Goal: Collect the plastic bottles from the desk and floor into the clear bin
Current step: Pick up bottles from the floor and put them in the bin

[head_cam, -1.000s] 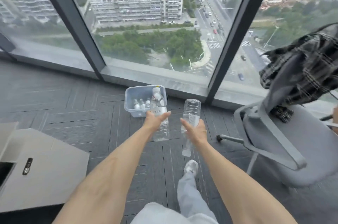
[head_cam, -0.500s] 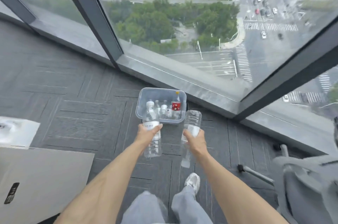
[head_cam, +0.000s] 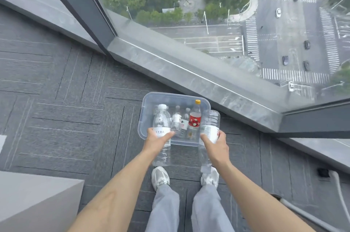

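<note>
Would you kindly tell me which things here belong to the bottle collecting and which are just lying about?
Job: left hand, left bottle, right hand, right bottle, bin, red-label bottle in it.
Lying about: grey cabinet, cable.

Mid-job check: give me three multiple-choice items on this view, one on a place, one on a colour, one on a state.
1. The bin stands: A on a desk; B on the floor by the sill; C on a chair.
2. The red-label bottle has a cap that is: A yellow; B blue; C green.
3. The left hand and right hand: A both empty; B each grips a bottle; C only one grips.
Key: 1 B, floor shows round it; 2 A, its top is yellow; 3 B, white-cap bottle left, second bottle right.
</note>
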Demonstrator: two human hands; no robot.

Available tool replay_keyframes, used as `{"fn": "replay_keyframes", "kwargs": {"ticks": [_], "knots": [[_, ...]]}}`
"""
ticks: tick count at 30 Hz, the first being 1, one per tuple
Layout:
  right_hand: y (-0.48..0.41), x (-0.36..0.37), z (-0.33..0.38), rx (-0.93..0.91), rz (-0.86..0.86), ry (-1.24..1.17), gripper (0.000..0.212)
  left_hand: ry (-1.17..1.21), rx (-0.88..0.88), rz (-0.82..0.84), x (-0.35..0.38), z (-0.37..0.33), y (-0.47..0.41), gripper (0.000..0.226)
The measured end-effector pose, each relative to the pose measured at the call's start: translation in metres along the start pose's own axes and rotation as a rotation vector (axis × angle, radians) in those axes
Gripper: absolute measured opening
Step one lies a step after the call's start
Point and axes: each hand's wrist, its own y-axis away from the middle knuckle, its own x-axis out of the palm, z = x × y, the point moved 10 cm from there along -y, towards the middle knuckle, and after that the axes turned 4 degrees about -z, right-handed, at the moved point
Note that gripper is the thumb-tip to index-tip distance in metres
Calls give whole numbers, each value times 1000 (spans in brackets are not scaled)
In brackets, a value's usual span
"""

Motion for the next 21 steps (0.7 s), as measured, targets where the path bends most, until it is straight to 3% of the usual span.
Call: {"fn": "replay_keyframes", "kwargs": {"ticks": [5, 8, 15, 21], "knots": [[-64, 29, -2, -9, -34, 63, 86, -71, -50, -9, 20, 11, -68, 77], [-97, 39, -4, -26, -39, 140, 85, -89, -47, -6, 28, 13, -101, 71], [-156, 65, -14, -12, -73, 210, 84, -132, -40, 3, 41, 14, -159, 97], [-201, 98, -22, 83, -118, 159, 85, -147, -33, 14, 53, 27, -191, 96]]}}
